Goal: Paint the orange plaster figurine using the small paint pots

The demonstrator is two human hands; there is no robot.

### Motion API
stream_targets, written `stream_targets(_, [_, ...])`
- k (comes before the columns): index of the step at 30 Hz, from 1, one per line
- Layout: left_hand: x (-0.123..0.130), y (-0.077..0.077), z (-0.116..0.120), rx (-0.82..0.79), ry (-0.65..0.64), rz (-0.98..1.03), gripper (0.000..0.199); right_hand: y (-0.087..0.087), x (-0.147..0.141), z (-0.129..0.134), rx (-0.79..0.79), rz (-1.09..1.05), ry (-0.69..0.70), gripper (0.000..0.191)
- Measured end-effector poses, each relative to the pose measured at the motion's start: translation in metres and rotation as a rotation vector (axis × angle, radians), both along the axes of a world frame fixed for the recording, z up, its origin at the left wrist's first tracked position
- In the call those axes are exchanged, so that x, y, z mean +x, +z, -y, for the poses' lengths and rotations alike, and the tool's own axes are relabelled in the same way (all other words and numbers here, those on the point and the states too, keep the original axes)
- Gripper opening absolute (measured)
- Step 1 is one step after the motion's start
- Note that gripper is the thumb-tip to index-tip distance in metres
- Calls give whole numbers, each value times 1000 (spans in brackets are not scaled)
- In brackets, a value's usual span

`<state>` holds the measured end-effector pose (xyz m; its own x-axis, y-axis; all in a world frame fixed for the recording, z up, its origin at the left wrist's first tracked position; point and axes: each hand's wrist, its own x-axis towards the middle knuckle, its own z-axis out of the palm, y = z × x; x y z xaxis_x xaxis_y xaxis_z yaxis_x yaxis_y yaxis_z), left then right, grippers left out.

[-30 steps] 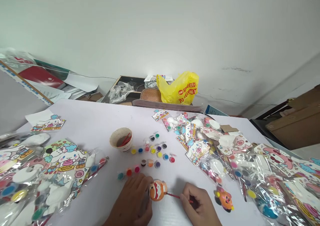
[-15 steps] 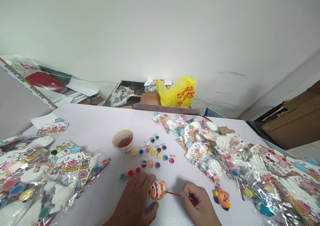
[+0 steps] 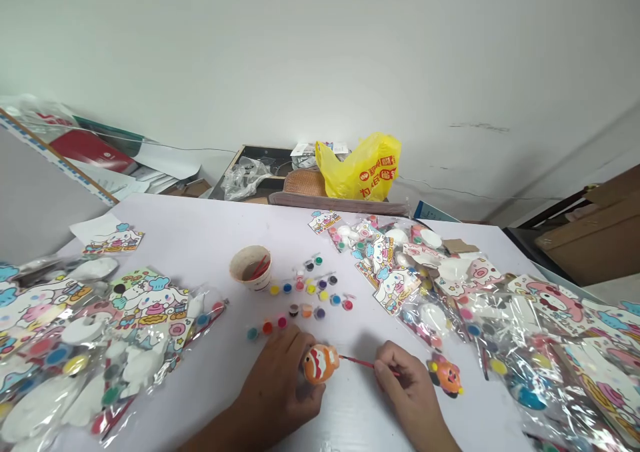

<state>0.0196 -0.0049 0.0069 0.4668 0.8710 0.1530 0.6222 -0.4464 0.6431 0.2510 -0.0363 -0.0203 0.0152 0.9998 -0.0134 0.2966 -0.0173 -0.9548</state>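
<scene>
An orange fish figure with white and red markings [image 3: 321,364] is held at its left side by my left hand [image 3: 280,382], thumb below and fingers above. A thin red paintbrush [image 3: 361,362] is pinched in my right hand [image 3: 406,382]. Its dark tip points left at the figure's right end; whether it touches I cannot tell. Several small paint pots [image 3: 306,312] in many colours stand just beyond my left hand. Behind them is a paper cup [image 3: 250,267] holding murky water and red brushes. A small painted orange and pink figure [image 3: 445,376] lies right of my right hand.
Clear plastic packs with white figures and paints [image 3: 145,345] cover the left side of the white table [image 3: 200,239]. More packs [image 3: 435,285] spread over the right side. A yellow plastic bag [image 3: 363,169] stands beyond the far edge, near cardboard boxes [image 3: 595,229].
The camera view has shifted slightly. My left hand has lifted and tilted the fish figure a little, and the brush in my right hand has drawn back slightly from its right end.
</scene>
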Motion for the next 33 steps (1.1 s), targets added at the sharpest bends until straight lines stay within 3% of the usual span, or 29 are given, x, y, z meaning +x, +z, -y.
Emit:
stream_targets(6, [-2, 0, 1, -23, -17, 26, 38, -2, 1, 0, 16, 29, 50, 36])
stream_targets(14, [-2, -3, -2, -21, -21, 29, 37, 17, -6, -3, 25, 112, 132, 31])
stream_targets(22, [-4, -3, 0, -7, -30, 11, 37, 21, -7, -4, 5, 94, 154, 30])
stream_targets(30, [-5, -7, -3, -60, -4, 20, 36, 19, -8, -3, -45, 46, 111, 30])
stream_targets(33, [-6, -7, -5, -75, 0, 28, 36, 19, -10, -3, -33, 49, 37, 31])
